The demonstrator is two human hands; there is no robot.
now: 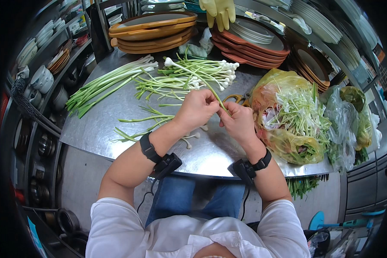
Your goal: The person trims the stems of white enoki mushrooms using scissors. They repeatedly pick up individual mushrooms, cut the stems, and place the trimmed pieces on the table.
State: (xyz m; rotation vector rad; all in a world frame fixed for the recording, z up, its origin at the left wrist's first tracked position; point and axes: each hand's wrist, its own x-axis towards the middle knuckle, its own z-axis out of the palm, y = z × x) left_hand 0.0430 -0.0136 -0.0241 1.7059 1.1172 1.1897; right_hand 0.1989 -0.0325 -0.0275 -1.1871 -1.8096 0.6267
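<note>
Both hands grip one bulbed green stalk (198,76), like a spring onion. Its white bulb points up and away to the left, and its green end runs between my fingers. My left hand (195,108) pinches the stem just beside my right hand (238,120), which holds the lower green part. Beyond my hands lie piles of similar bulbed stalks (213,69) on the steel table (93,129). A few loose stalks (153,120) lie partly under my left forearm. Orange-handled scissors (234,97) rest behind my right hand, partly hidden.
Long scallions (113,82) lie at the left. A yellow plastic bag (274,79) holding pale green trimmings (301,106) stands at the right, beside a clear bag (342,119). Stacked brown platters (151,35) and reddish platters (248,53) line the back, below hanging rubber gloves (224,14).
</note>
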